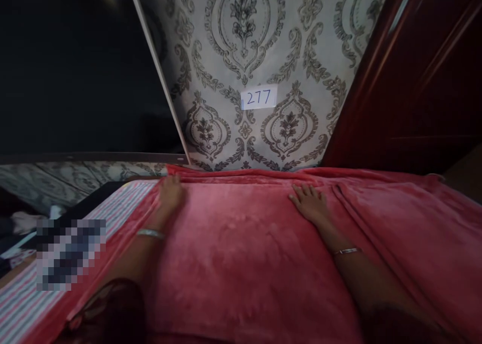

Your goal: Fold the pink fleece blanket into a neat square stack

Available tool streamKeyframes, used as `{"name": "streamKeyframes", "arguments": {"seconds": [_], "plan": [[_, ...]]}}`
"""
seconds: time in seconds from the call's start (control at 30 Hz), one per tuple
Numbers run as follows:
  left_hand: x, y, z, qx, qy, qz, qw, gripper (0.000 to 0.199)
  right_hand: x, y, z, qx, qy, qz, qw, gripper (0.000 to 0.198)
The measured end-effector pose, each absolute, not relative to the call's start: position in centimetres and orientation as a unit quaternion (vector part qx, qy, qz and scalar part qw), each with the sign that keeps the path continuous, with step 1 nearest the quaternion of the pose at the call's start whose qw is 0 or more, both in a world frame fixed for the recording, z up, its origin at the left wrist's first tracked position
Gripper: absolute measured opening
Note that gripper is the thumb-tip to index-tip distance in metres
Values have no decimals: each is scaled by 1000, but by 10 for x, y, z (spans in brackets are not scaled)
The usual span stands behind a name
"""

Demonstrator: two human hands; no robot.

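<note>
I should smooth the red blanket [244, 268] with even pressure, right fingers [306, 190] spread flat, left fingers [172, 180] at its far edge, whether pinching I cannot tell.

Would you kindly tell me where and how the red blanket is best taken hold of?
The red blanket is probably best pinched by its far edge, from above, between the left hand and right hand: loose folds run along there, while the middle lies broad and fairly flat.
</note>
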State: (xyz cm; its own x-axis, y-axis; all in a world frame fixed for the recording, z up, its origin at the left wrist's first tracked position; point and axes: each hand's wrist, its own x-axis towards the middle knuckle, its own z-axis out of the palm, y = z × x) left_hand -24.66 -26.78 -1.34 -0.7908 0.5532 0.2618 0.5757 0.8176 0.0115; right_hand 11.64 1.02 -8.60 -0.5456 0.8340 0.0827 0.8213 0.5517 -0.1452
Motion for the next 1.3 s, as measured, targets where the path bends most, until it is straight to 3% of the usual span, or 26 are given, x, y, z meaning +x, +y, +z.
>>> {"name": "streamKeyframes", "arguments": {"seconds": [0.13, 0.3, 0.87, 1.3], "plan": [[-205, -249, -31, -453, -887, 13, 90, 62, 117, 10, -86, -472, -877, 51, 73, 65], [-214, -260, -57, -400, -916, -6, -19, 65, 119, 12, -87, -460, -882, 48, 84, 66], [-273, -291, -57, -340, -940, -2, -10, 65, 120, 33, -124, -449, -887, 7, 108, 66], [-212, -302, -20, -406, -911, 48, -61, 62, 122, 5, -68, -459, -883, 72, 70, 63]]}}
